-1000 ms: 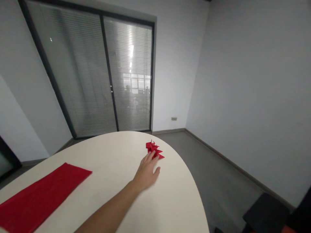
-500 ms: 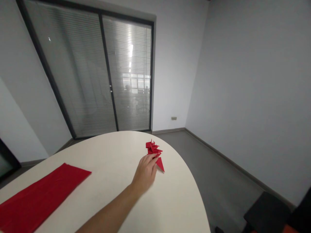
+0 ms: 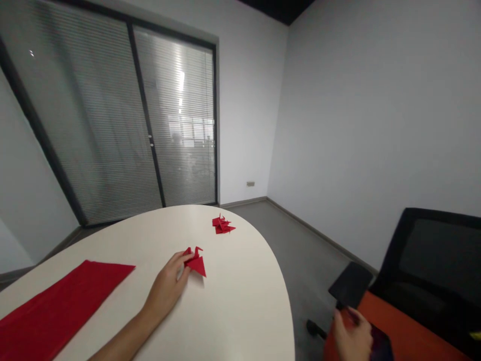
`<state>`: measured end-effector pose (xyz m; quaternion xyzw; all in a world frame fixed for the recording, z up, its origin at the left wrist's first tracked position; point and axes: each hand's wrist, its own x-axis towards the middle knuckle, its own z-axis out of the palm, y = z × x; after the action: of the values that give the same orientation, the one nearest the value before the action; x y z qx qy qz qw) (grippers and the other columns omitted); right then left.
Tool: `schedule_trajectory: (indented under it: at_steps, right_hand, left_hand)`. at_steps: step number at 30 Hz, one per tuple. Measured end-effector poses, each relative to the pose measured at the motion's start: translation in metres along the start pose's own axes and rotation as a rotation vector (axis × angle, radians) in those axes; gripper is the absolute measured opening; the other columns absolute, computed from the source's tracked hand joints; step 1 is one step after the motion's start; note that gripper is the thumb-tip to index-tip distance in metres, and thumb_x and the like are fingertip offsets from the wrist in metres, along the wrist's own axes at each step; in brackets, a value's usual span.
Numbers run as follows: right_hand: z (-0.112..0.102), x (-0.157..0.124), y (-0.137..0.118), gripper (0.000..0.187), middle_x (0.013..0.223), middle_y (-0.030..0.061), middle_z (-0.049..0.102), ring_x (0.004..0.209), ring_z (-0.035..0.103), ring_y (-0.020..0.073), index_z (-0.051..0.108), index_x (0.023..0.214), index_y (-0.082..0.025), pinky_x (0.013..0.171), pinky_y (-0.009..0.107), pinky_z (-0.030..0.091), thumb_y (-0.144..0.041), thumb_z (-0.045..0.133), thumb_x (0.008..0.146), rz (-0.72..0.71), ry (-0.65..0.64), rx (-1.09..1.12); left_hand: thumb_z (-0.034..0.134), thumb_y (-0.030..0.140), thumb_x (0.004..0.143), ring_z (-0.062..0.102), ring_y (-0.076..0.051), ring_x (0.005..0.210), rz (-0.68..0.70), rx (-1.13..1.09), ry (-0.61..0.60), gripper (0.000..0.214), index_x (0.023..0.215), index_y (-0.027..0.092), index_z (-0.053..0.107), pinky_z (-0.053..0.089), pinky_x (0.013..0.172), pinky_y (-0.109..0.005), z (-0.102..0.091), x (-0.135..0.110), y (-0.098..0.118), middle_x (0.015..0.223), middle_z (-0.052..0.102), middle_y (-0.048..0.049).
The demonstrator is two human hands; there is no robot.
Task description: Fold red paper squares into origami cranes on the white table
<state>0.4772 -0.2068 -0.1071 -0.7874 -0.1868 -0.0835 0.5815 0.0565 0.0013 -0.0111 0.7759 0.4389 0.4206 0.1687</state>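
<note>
My left hand [image 3: 170, 282] reaches over the white round table, its fingers pinched on a folded red paper crane [image 3: 197, 263]. The crane's thin bent neck points up and one wing spreads toward the right. Farther back on the table lies a small pile of red paper cranes [image 3: 223, 224], apart from my hand. At the lower right, beyond the table edge, my right hand [image 3: 353, 335] is curled and blurred in front of an orange chair seat. Something dark shows between its fingers, but I cannot make out what.
A large red sheet or cloth [image 3: 67, 306] lies flat on the left of the table [image 3: 229, 311]. An office chair with a black mesh back [image 3: 436, 265], an orange seat and a dark armrest [image 3: 351, 285] stands at the right. Glass panels with blinds [image 3: 180, 125] are behind the table.
My left hand has drawn back from the pile with one crane, toward the near left. The view has turned right, bringing my right hand and more of the chair into sight.
</note>
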Motion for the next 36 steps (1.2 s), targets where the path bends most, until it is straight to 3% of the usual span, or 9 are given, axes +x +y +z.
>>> schedule_trajectory:
  at_steps: [5,8,10,14,18,22,27,32,36]
  right_hand:
    - [0.028,-0.034,-0.124,0.03,0.104,0.0101,0.06,0.103,0.059,0.0286,0.055,0.104,-0.021,0.098,0.048,0.045,-0.044,0.058,0.087,-0.353,0.01,0.374]
    - [0.034,-0.079,-0.208,0.02,0.096,0.008,0.066,0.093,0.062,0.0232,0.06,0.1,-0.021,0.088,0.037,0.05,-0.037,0.047,0.097,-0.504,-0.566,0.422]
    - [0.046,-0.109,-0.25,0.023,0.113,0.0082,0.068,0.106,0.062,0.0227,0.062,0.114,-0.023,0.096,0.036,0.048,-0.032,0.053,0.096,-0.668,-0.956,0.356]
    - [0.09,-0.154,-0.298,0.062,0.138,0.012,0.06,0.127,0.053,0.0299,0.053,0.136,-0.022,0.107,0.042,0.041,-0.038,0.076,0.081,-1.001,-1.223,0.192]
    - [0.14,-0.173,-0.318,0.041,0.105,0.009,0.073,0.098,0.066,0.0282,0.067,0.116,-0.019,0.088,0.038,0.049,-0.039,0.074,0.081,-1.039,-1.34,0.047]
    - [0.173,-0.184,-0.308,0.025,0.102,0.0072,0.075,0.103,0.065,0.0251,0.071,0.105,-0.019,0.094,0.035,0.047,-0.034,0.071,0.085,-0.897,-1.335,0.288]
    - [0.181,-0.194,-0.28,0.03,0.107,0.0051,0.075,0.098,0.068,0.0212,0.07,0.111,-0.02,0.087,0.032,0.051,-0.031,0.073,0.083,-0.432,-1.455,0.592]
    - [0.18,-0.19,-0.278,0.031,0.108,0.0049,0.073,0.102,0.066,0.0218,0.069,0.11,-0.022,0.098,0.039,0.048,-0.026,0.074,0.079,-0.351,-1.428,0.713]
    - [0.188,-0.189,-0.277,0.037,0.102,0.0053,0.071,0.099,0.066,0.0225,0.067,0.111,-0.022,0.097,0.04,0.048,-0.029,0.078,0.076,-0.198,-1.349,0.767]
  left_hand:
    - [0.054,0.052,0.089,0.07,-0.028,0.105,-0.075,-0.11,0.116,0.037,0.091,0.02,0.074,0.058,0.095,-0.044,-0.015,-0.011,-0.012,0.109,0.073,-0.0098]
    - [0.055,0.053,0.088,0.068,-0.028,0.11,-0.082,-0.157,0.158,0.037,0.091,0.02,0.073,0.062,0.083,-0.038,-0.022,-0.018,-0.01,0.12,0.068,-0.0109]
    - [0.056,0.053,0.088,0.067,-0.027,0.111,-0.091,-0.195,0.15,0.037,0.091,0.02,0.073,0.062,0.078,-0.035,-0.024,-0.02,-0.008,0.126,0.065,-0.0108]
    - [0.059,0.056,0.085,0.066,-0.027,0.108,-0.134,-0.287,0.22,0.04,0.091,0.019,0.072,0.06,0.082,-0.035,-0.028,-0.016,-0.009,0.118,0.066,-0.0106]
    - [0.061,0.06,0.083,0.069,-0.025,0.088,-0.266,-0.355,0.295,0.046,0.096,0.017,0.069,0.059,0.076,-0.034,-0.033,-0.011,-0.017,0.096,0.073,-0.0088]
    - [0.061,0.065,0.081,0.069,-0.025,0.08,-0.348,-0.418,0.366,0.051,0.095,0.016,0.067,0.056,0.071,-0.034,-0.034,-0.007,-0.019,0.087,0.073,-0.0077]
    - [0.061,0.065,0.082,0.07,-0.027,0.083,-0.38,-0.495,0.359,0.05,0.096,0.017,0.065,0.057,0.073,-0.036,-0.03,-0.004,-0.011,0.089,0.074,-0.009]
    - [0.062,0.06,0.084,0.07,-0.028,0.093,-0.407,-0.575,0.376,0.046,0.101,0.017,0.064,0.057,0.078,-0.037,-0.026,-0.002,-0.006,0.098,0.073,-0.0108]
    - [0.073,0.047,0.08,0.068,-0.027,0.111,-0.372,-0.728,0.297,0.058,0.128,0.02,0.055,0.054,0.094,-0.038,-0.019,-0.005,-0.008,0.116,0.07,-0.0124]
